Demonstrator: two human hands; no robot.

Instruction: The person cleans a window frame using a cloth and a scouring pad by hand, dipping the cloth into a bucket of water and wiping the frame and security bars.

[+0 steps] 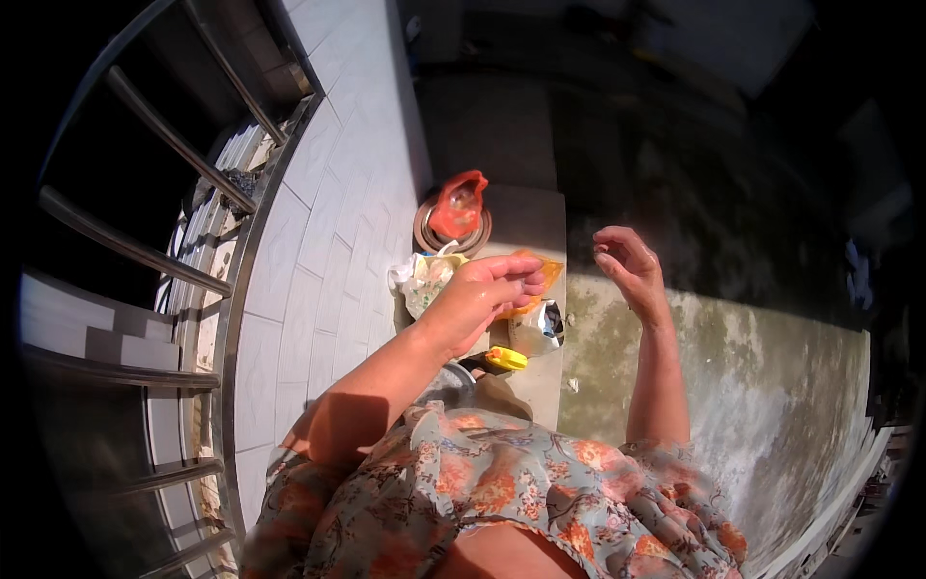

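Observation:
My left hand [485,297] is raised over an orange plastic bag [551,273], its palm up and fingers slightly curled; whether it holds anything I cannot tell. To the right, my right hand [631,271] has thumb and fingertips close together, with a small dark thing pinched between them. A red plastic bag [458,206] sits on stacked round dishes or pots [480,236]. Beside my left hand lies a white plastic bag with green print [423,288]. Nearer my body are a yellow plastic bottle [506,358] and a white bag with dark contents [532,333].
A white tiled wall [325,224] and metal bars [166,260] stand on the left. The things rest on a pale ledge [539,391]. A grey metal basin [450,383] is partly hidden near my clothing. A stained concrete floor [731,362] spreads right, partly in deep shadow.

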